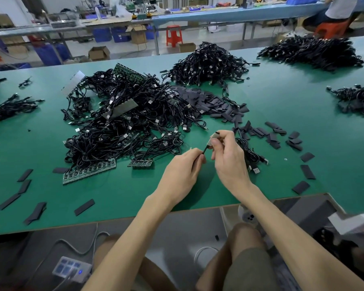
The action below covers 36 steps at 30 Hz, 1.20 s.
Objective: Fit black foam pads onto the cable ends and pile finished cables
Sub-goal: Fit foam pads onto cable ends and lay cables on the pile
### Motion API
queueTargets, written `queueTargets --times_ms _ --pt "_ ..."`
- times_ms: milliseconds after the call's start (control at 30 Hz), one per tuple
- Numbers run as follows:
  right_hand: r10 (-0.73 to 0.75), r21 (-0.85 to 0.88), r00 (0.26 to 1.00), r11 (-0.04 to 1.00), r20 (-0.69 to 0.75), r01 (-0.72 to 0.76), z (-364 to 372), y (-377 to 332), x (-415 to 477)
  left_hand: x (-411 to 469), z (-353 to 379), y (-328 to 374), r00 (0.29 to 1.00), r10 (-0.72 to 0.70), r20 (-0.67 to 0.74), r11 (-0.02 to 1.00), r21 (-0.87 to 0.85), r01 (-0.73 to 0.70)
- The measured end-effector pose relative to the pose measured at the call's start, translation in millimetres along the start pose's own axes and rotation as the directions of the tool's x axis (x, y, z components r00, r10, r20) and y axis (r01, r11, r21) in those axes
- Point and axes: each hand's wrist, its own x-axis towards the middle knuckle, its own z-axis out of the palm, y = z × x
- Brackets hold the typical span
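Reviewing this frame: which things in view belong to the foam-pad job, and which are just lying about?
Job: left hand gripping the cable; right hand pinching the cable end; foam pads in a heap; tangled cable pile; far cable pile.
Lying about: red stool; cardboard box; power strip below the table.

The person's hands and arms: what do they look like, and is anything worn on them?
The left hand and the right hand are bare: no gloves, rings, watch or bands show. The left forearm and the right forearm are bare as well; no sleeve shows down to the picture's lower edge.
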Motion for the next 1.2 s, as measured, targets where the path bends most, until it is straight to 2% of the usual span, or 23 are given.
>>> queueTargets --times_ms 300,533,700,833,1033,1200 --pt "-0.03 -0.048 0.999 0.998 0.039 0.032 -1.0 -7.3 -1.3 -4.8 -2.0 2.8 0.994 -0.108 0.005 0.994 0.033 0.108" --pt "-0.059 -0.114 0.991 0.991 0.12 0.073 1.5 -10.9 -3.9 3.0 -2.7 -8.7 0.998 -0.037 -0.044 0.993 -0.115 0.032" --pt "-0.067 -0.145 0.99 0.986 0.12 0.085 0.7 -11.0 -3.5 8.0 -1.2 -18.5 0.998 -0.004 -0.057 1.0 -0.031 0.002" --pt "-0.053 -0.245 0.973 0.963 0.226 0.109 5.2 -10.3 -2.1 10.1 -6.6 -28.4 0.996 -0.075 -0.051 0.996 0.045 0.077" --pt "-0.008 -0.406 0.952 0.903 0.306 0.138 12.8 1.8 4.5 13.4 -11.3 -38.3 0.986 -0.163 -0.04 0.972 0.166 0.167" --pt "0.212 -0.553 0.903 0.833 0.374 0.034 23.6 17.2 16.1 16.4 -4.4 -43.0 0.977 -0.208 -0.048 0.947 0.24 0.213"
